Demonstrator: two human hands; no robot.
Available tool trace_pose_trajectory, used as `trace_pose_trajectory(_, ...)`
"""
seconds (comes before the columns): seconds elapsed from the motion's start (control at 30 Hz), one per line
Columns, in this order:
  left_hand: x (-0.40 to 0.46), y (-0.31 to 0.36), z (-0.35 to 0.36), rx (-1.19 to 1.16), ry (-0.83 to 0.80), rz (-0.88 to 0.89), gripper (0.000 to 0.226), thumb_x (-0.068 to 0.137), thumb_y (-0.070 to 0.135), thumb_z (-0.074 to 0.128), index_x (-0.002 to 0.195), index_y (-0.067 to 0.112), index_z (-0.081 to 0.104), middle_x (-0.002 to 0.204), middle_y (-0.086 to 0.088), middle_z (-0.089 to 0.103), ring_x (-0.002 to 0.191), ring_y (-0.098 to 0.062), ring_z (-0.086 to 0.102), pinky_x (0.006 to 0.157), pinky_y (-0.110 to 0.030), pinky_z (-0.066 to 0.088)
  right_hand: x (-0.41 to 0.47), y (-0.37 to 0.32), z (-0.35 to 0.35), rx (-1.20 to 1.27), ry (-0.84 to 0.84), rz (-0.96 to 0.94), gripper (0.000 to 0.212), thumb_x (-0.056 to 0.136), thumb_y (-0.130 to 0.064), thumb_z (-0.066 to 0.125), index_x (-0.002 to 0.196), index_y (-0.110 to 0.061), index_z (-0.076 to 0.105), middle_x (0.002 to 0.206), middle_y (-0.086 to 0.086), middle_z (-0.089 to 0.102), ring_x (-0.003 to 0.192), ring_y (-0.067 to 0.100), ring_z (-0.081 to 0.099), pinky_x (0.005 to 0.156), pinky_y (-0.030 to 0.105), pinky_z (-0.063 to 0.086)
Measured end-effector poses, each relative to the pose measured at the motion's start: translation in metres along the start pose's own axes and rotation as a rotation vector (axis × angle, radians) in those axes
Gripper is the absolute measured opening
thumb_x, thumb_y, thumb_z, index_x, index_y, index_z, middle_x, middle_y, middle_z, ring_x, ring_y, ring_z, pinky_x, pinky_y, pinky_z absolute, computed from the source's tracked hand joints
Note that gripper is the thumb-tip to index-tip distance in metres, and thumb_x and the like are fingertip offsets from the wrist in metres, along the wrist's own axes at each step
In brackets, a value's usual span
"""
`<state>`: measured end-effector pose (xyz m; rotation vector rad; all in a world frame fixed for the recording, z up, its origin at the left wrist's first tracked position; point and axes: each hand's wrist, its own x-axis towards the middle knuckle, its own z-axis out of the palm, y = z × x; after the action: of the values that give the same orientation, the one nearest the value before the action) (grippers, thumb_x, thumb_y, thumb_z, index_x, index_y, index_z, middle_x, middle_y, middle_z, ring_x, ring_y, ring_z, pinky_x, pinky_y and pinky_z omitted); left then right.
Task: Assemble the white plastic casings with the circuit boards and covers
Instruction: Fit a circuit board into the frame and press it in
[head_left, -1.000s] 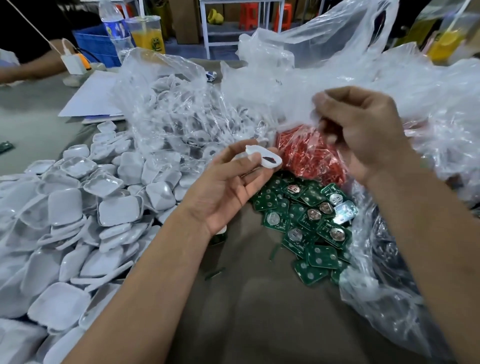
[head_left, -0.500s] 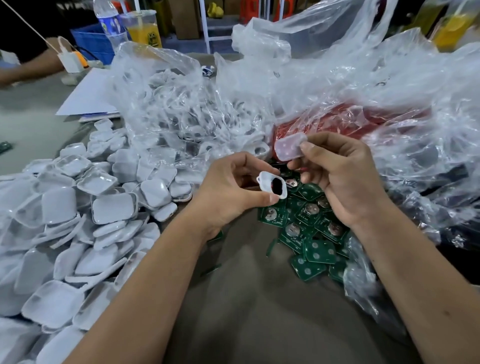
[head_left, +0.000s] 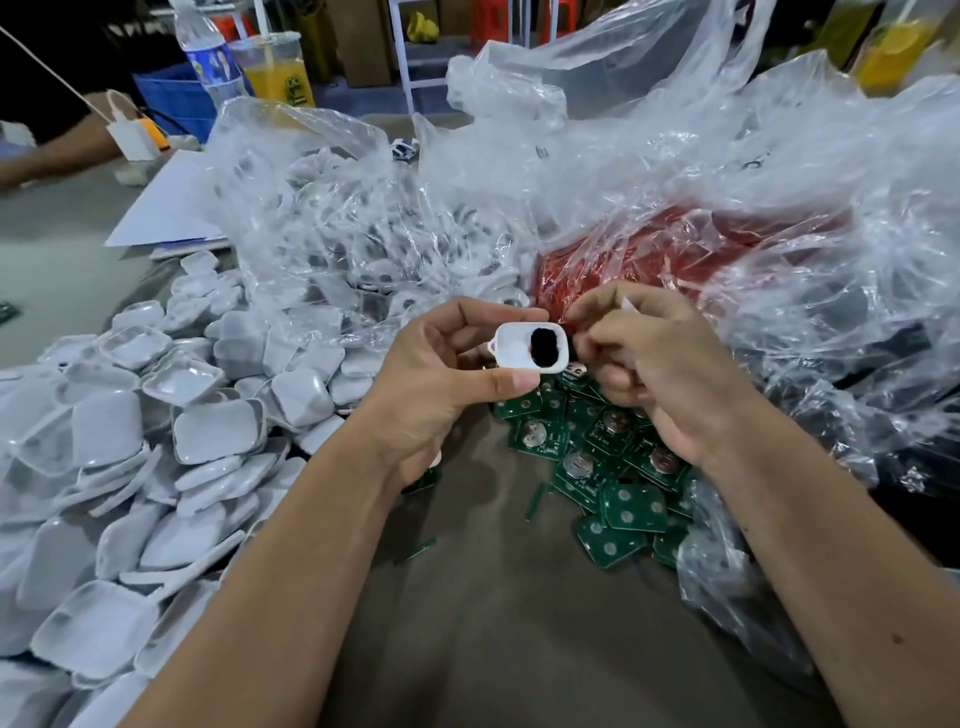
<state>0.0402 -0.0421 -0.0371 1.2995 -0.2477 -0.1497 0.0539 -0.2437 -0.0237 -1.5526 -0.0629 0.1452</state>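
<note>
So the left hand (head_left: 441, 384) has the white casing (head_left: 527, 347) pinched between thumb underneath and fingers on top, held up over the near edge of the green circuit boards (head_left: 597, 462); the casing faces the camera now, open side up, with a dark oval hole on its right half and a little loop tab sticking out on the left. Half a second ago it was lower and tilted more; it's been lifted and turned flatter toward the view since then.

The right hand (head_left: 670, 374) has come in right beside the casing, fingers curled, almost touching its right edge; there's a small whitish translucent piece (head_left: 631, 306) poking out above the fingers, so it's holding that. Earlier that piece was clearly visible, pinched at the fingertips above the casing; now it's mostly tucked behind the hand and I can't tell exactly how it's gripped.

Circuit boards are heaped on the brown table (head_left: 493, 623) under both hands, spilling out of a clear plastic bag (head_left: 779, 322); the red parts (head_left: 623, 260) sit in that bag just behind the hands. The big pile of white covers (head_left: 156, 441) is off to the left, with another clear bag of white casings (head_left: 337, 234) behind it; a water bottle (head_left: 205, 57) and a cup of orange drink (head_left: 278, 73) stand far back left.
</note>
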Motion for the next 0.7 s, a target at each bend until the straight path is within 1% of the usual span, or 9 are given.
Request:
trace_pose_trajectory(0.03,0.0002,-0.0002,0.0003,-0.006,-0.002,0.003,0.049,0.06,-0.003,0.086,0.105,0.006,0.068,0.12,-0.015,0.074,0.103,-0.024,0.069,0.088,-0.031,0.059,-0.0004,0.0002,-0.0002,-0.046,-0.048,0.01,0.015,0.101,-0.01,0.058,0.088,-0.011,0.068,0.064,0.001,0.055,0.049,0.012,0.033,0.039,0.021,0.024)
trace_pose_trajectory(0.07,0.0001,-0.0001,0.0003,-0.013,-0.003,0.005,0.051,0.059,-0.001,0.086,0.105,0.005,0.068,0.119,-0.015,0.074,0.102,-0.024,0.069,0.088,-0.032,0.059,-0.0011,0.0008,-0.0004,-0.096,-0.088,0.018,0.022,0.102,-0.024,0.063,0.084,-0.015,0.069,0.062,-0.001,0.048,0.05,0.012,0.03,0.041,0.022,0.024)
trace_pose_trajectory(0.13,0.0,0.0,-0.0002,-0.021,-0.005,0.007,0.052,0.057,0.0,0.086,0.105,0.004,0.067,0.118,-0.016,0.074,0.101,-0.024,0.07,0.087,-0.033,0.06,-0.0037,-0.0009,0.0012,-0.169,-0.128,0.038,0.028,0.097,-0.041,0.069,0.08,-0.02,0.075,0.059,-0.001,0.036,0.052,0.016,0.025,0.043,0.024,0.023)
trace_pose_trajectory(0.2,0.0001,-0.0005,-0.0006,-0.009,-0.017,0.013,0.05,0.06,-0.002,0.086,0.106,0.004,0.067,0.118,-0.016,0.074,0.102,-0.026,0.07,0.088,-0.033,0.059,-0.0058,-0.0019,0.0024,-0.188,-0.145,0.049,0.029,0.095,-0.04,0.072,0.085,-0.014,0.078,0.058,0.0,0.032,0.053,0.018,0.021,0.043,0.024,0.021)
trace_pose_trajectory(0.27,0.0001,-0.0015,-0.0004,0.019,-0.024,0.018,0.048,0.063,-0.005,0.085,0.107,0.005,0.068,0.119,-0.015,0.074,0.105,-0.028,0.07,0.091,-0.036,0.059,-0.0062,-0.0015,0.0023,-0.179,-0.151,0.057,0.032,0.097,-0.032,0.071,0.09,-0.001,0.074,0.056,-0.002,0.032,0.051,0.015,0.021,0.042,0.022,0.021)
trace_pose_trajectory(0.43,-0.0001,-0.0021,0.0019,0.061,-0.042,0.063,0.043,0.065,-0.006,0.084,0.103,0.008,0.069,0.12,-0.014,0.074,0.109,-0.029,0.07,0.095,-0.039,0.058,-0.0049,-0.0046,0.0,-0.11,-0.198,0.127,0.03,0.098,-0.021,0.068,0.099,0.009,0.067,0.052,-0.006,0.032,0.048,0.012,0.022,0.039,0.02,0.02)
trace_pose_trajectory(0.57,0.0,-0.0014,0.0037,0.056,-0.043,0.086,0.044,0.066,-0.007,0.083,0.105,0.005,0.067,0.119,-0.015,0.074,0.108,-0.027,0.071,0.089,-0.034,0.058,-0.0062,-0.0064,-0.001,-0.047,-0.244,0.16,0.018,0.098,-0.019,0.068,0.094,-0.002,0.065,0.054,-0.004,0.03,0.047,0.011,0.022,0.038,0.019,0.021)
trace_pose_trajectory(0.63,-0.0007,-0.0017,0.0044,0.083,-0.019,0.092,0.044,0.066,-0.007,0.084,0.106,0.003,0.067,0.117,-0.014,0.075,0.107,-0.029,0.072,0.089,-0.038,0.059,-0.0069,-0.0054,0.0004,-0.069,-0.22,0.129,0.025,0.098,-0.02,0.068,0.094,0.005,0.063,0.055,-0.003,0.03,0.048,0.012,0.022,0.039,0.02,0.02)
trace_pose_trajectory(0.7,-0.0017,-0.0004,0.0041,0.203,0.013,0.117,0.043,0.066,-0.005,0.087,0.104,0.006,0.069,0.115,-0.011,0.076,0.109,-0.035,0.07,0.095,-0.049,0.058,-0.0059,-0.0019,0.0019,-0.141,-0.162,0.091,0.043,0.098,-0.022,0.07,0.09,0.018,0.055,0.057,-0.001,0.03,0.049,0.013,0.022,0.041,0.022,0.02)
